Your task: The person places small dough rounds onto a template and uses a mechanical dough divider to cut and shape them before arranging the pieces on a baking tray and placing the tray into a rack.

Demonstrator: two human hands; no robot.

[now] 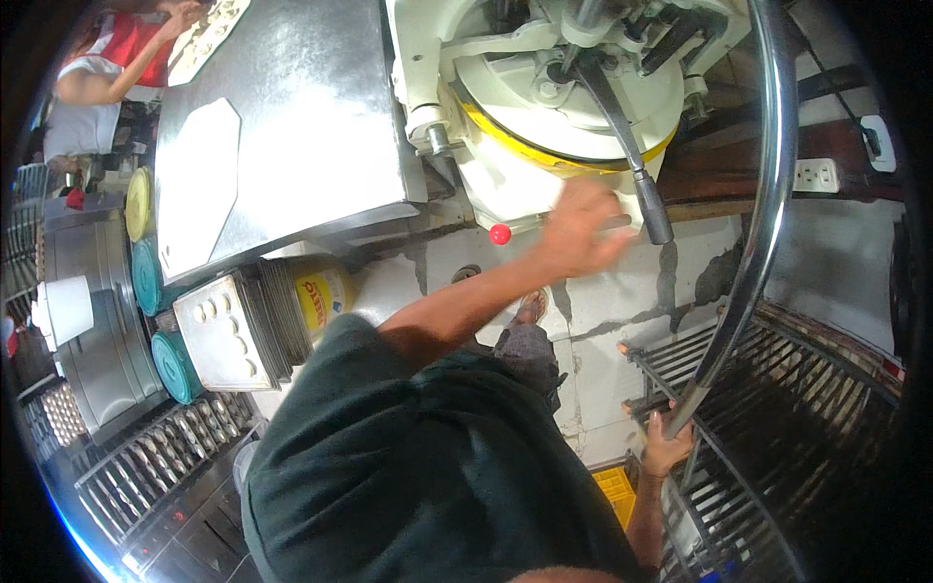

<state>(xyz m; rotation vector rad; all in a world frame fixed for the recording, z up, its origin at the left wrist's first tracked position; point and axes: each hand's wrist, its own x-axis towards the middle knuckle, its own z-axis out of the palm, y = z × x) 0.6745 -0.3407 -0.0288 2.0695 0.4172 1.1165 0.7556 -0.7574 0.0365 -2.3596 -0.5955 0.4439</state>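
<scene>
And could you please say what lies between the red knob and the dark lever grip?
In the head view, the left hand lies between the red knob and dark grip.

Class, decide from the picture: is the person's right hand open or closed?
Closed: the right hand has its fingers wrapped around the near end of the long chrome lever.

One dough divider [569,97] at one o'clock, with one black-handled lever [655,209] and one red ball knob [501,234]; one curved chrome lever [775,185] toward half past two; two teal round lids [175,367] at nine; one yellow crate [615,489] at five.
</scene>
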